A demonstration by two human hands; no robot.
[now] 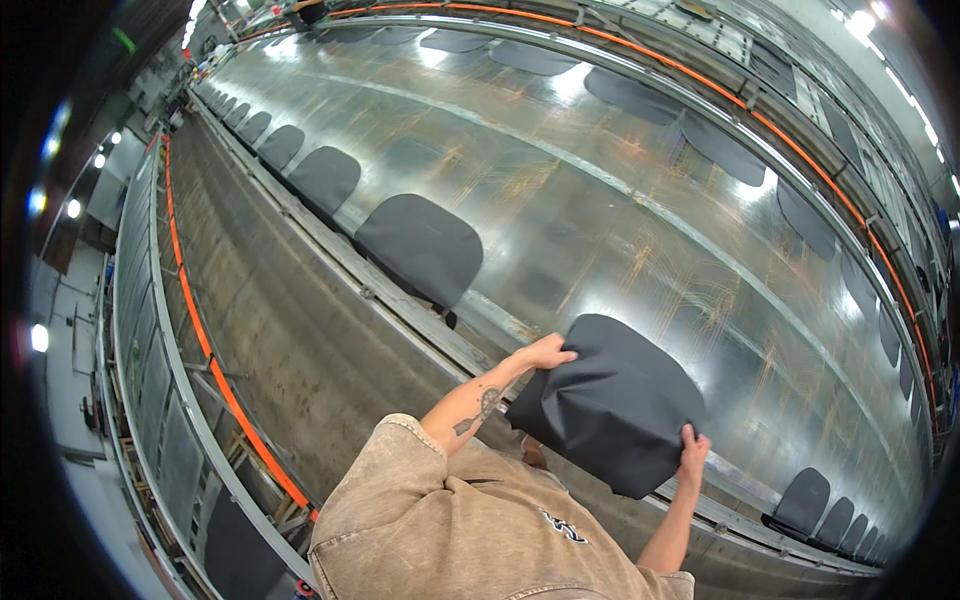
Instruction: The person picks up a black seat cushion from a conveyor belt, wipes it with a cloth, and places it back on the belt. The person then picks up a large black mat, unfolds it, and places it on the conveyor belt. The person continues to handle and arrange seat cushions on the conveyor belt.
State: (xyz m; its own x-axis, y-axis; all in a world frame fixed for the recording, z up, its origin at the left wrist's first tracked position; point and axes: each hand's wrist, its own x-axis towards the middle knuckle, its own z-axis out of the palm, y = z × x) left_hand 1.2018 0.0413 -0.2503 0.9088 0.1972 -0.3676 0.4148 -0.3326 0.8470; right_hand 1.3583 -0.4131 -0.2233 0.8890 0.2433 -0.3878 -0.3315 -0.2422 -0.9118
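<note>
Long metal table (480,140) running diagonally past the person, its sheen catching the ceiling lights (860,24). Dark covers are lining both long edges. On the near edge, one cover (420,245) is lying to the left of the work, with a smaller-looking row trailing off behind it; another row (803,500) is starting farther along to the right. Across the table, more covers (625,95) are lying along the far rail. An orange strip (200,330) is edging a neighbouring frame on the left, with bare floor (280,290) running between. The neighbouring covers are lying apart from the one in hand, so nothing is visibly blocking it.

Held piece: a black cover (620,410), hanging at the near table edge in front of the tan shirt (450,530); cannot tell whether its underside is touching the table. Left hand (548,352) is pinching its left side, thumb on top. Right hand (693,450) is gripping the right side, fingers closing over the edge. Between the hands the material is sagging into creases.
</note>
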